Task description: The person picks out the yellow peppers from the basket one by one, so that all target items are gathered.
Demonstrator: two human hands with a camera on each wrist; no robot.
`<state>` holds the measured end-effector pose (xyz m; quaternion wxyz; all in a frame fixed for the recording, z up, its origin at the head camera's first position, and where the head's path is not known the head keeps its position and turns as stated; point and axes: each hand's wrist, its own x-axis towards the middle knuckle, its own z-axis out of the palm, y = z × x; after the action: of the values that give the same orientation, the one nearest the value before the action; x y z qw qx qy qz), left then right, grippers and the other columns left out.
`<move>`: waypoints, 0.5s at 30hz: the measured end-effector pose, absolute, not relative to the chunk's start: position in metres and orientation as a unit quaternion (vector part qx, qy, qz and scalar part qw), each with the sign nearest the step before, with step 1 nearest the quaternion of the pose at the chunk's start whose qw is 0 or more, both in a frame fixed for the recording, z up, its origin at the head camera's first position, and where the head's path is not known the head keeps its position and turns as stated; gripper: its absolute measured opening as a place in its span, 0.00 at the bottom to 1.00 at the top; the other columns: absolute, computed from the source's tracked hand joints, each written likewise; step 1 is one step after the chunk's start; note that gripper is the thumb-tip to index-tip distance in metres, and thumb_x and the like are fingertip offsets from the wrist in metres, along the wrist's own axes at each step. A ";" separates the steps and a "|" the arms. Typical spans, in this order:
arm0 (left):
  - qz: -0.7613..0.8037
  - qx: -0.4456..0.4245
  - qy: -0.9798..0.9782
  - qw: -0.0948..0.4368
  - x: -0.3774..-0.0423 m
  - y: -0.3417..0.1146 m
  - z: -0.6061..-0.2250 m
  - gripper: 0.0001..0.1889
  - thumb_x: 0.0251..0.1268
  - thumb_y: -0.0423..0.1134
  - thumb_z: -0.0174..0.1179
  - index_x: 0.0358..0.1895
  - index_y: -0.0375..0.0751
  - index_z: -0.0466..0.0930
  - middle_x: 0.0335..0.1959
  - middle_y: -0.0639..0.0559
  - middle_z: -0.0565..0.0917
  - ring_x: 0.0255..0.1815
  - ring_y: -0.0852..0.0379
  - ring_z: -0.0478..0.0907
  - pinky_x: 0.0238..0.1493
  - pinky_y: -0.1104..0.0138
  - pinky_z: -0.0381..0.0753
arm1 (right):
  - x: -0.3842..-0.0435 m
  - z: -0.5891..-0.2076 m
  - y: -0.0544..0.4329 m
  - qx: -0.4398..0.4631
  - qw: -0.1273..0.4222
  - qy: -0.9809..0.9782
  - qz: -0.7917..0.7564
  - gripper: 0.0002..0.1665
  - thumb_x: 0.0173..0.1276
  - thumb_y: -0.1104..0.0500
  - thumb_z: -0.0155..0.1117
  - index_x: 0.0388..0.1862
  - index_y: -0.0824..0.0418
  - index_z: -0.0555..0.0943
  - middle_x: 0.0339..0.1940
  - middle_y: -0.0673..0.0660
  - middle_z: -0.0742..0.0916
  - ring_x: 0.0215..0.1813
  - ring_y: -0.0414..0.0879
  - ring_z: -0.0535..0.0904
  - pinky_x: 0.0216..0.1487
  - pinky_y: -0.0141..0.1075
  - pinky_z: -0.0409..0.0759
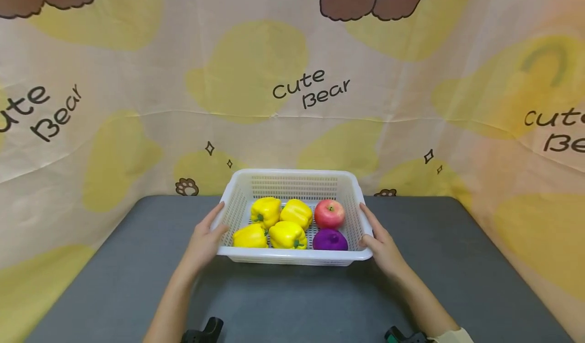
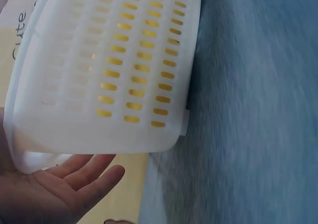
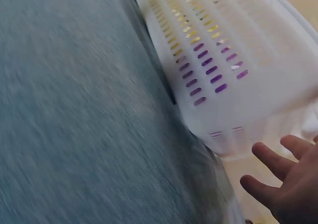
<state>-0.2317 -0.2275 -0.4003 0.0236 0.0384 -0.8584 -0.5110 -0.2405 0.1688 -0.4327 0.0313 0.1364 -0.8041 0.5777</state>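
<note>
A white plastic basket (image 1: 292,257) with slotted walls is held between both hands, close over the dark table. My left hand (image 1: 204,240) grips its left end, thumb on the rim; in the left wrist view the fingers (image 2: 99,184) reach beneath the rim. At the opposite end, my right hand (image 1: 385,246) holds the rim with its thumb on top, and its fingers (image 3: 271,162) show spread beside the end wall. Inside lie several yellow bell peppers (image 1: 288,235), a red apple (image 1: 329,214) and a round purple vegetable (image 1: 330,240) with a small nub.
The grey table (image 1: 292,302) extends to both sides and in front of the basket. Behind it hangs a patterned cloth (image 1: 256,68) printed with "Cute Bear". Black devices (image 1: 203,331) sit at both wrists along the bottom edge.
</note>
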 end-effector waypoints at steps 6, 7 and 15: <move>-0.521 0.026 -0.853 0.025 -0.242 -0.206 -0.400 0.33 0.74 0.35 0.47 0.82 0.47 0.53 0.76 0.33 0.66 0.72 0.34 0.70 0.71 0.40 0.67 | -0.244 -0.432 0.195 0.153 0.037 -0.812 0.561 0.53 0.56 0.68 0.51 0.83 0.57 0.52 0.80 0.72 0.61 0.68 0.72 0.72 0.51 0.36 0.79; -0.522 0.024 -0.852 0.021 -0.244 -0.203 -0.399 0.34 0.74 0.36 0.47 0.82 0.47 0.53 0.76 0.32 0.66 0.72 0.34 0.70 0.71 0.40 0.67 | -0.245 -0.432 0.199 0.155 0.037 -0.814 0.559 0.53 0.56 0.68 0.51 0.83 0.58 0.52 0.80 0.73 0.61 0.68 0.72 0.71 0.51 0.34 0.79; -0.534 0.010 -0.845 -0.005 -0.261 -0.176 -0.399 0.34 0.73 0.36 0.44 0.82 0.50 0.52 0.80 0.37 0.61 0.74 0.36 0.66 0.71 0.41 0.67 | -0.247 -0.427 0.230 0.155 0.030 -0.816 0.556 0.52 0.57 0.68 0.50 0.83 0.60 0.50 0.79 0.75 0.62 0.65 0.73 0.71 0.48 0.34 0.78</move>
<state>-0.2608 -0.1762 -0.3985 -0.0046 0.0101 -0.8452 -0.5343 -0.2473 0.2301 -0.4275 0.0296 0.1547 -0.8163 0.5558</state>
